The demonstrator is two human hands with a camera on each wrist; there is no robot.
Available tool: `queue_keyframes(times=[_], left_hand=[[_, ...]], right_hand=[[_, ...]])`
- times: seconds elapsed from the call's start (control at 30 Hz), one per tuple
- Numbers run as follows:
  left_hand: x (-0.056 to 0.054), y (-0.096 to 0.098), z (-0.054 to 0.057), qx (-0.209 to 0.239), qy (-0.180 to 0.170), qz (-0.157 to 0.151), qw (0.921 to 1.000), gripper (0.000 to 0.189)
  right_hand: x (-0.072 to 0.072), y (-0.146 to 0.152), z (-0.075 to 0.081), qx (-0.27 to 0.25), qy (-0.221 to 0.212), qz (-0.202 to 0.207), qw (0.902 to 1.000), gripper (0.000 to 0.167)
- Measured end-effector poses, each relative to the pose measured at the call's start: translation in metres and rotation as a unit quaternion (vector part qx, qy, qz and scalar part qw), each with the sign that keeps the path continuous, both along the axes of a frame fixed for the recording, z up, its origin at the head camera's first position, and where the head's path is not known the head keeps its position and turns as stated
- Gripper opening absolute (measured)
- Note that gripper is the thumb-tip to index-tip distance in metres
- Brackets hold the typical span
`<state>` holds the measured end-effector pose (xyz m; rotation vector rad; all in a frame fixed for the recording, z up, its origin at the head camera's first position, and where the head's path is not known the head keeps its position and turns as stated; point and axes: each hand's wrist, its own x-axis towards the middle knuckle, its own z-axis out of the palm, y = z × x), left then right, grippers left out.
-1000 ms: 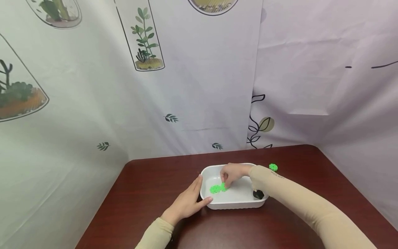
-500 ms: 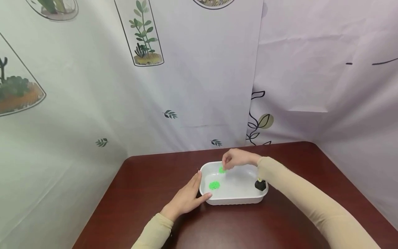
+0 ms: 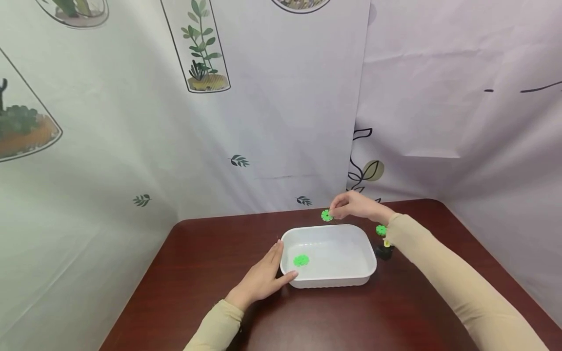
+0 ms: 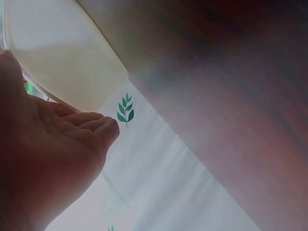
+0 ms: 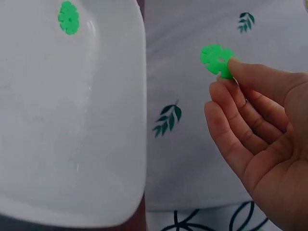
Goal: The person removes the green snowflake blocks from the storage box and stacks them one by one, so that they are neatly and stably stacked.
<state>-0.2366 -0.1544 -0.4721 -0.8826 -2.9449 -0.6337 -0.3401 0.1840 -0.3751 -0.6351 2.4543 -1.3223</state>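
Note:
My right hand (image 3: 351,204) pinches a green notched plastic disc (image 3: 327,215) between thumb and forefinger, above the far rim of a white basin. The right wrist view shows the disc (image 5: 215,60) face-on, with a slot in its middle and notches round its edge. Another green disc (image 5: 69,18) lies flat on the basin's floor toward the left. My left hand (image 3: 259,280) rests against the left end of the white basin (image 3: 335,281), fingers extended along its side and thumb at the front rim.
Right of the basin a further green disc (image 3: 381,230) lies on the dark red table (image 3: 210,263), beside the right sleeve (image 3: 430,253). A small black device (image 3: 384,251) hangs beneath that sleeve. Patterned cloth (image 3: 285,122) stands behind the table.
My right hand has lifted one green disc from beside the other in the basin, carrying it up and back over the far rim. The left hand stays at the basin's left end.

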Motion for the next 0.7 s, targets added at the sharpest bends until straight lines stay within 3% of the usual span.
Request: queue_keyframes(times=[0.4,0.7], left_hand=[[-0.002,-0.001,-0.002,-0.001,0.012,-0.003,0.9999,0.100],[-0.002,-0.001,-0.002,0.004,0.009,-0.001,1.0000,0.100]], right_hand=[[0.011,0.064,0.008,-0.013,0.004,-0.104,0.9945,0.031],[0.017,0.102,-0.006,-0.026,0.000,-0.144,0.9893,0.036]])
